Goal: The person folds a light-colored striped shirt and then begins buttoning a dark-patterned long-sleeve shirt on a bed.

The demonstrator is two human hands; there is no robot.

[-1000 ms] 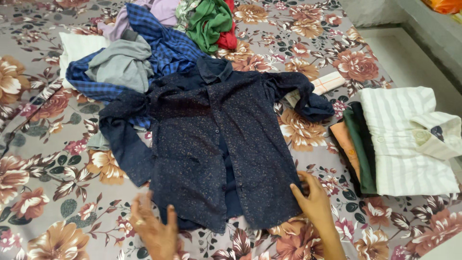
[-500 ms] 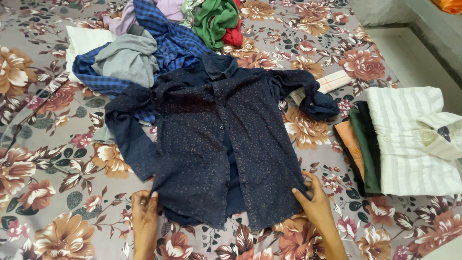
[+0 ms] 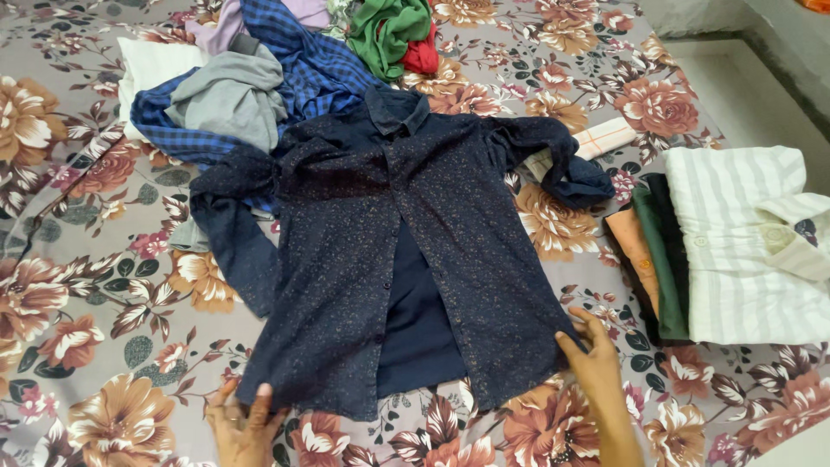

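Observation:
A dark navy speckled shirt (image 3: 372,251) lies face up on a floral bedsheet (image 3: 78,311), its front panels parted over a plain navy lining. My left hand (image 3: 240,424) pinches the hem's lower left corner. My right hand (image 3: 596,359) grips the lower right corner, at the hem's edge. Both sleeves lie bent out to the sides, the right one curled near a small checked cloth (image 3: 596,138).
A heap of loose clothes lies at the back: a blue checked shirt (image 3: 303,73), a grey garment (image 3: 229,99), green (image 3: 385,35) and red pieces. A folded stack topped by a white striped shirt (image 3: 743,246) sits at the right. A ledge runs along the far right.
Both hands pulled the hem corners outward and toward me. The shirt's front panels have spread apart, showing more of the navy lining, and the fabric lies flatter.

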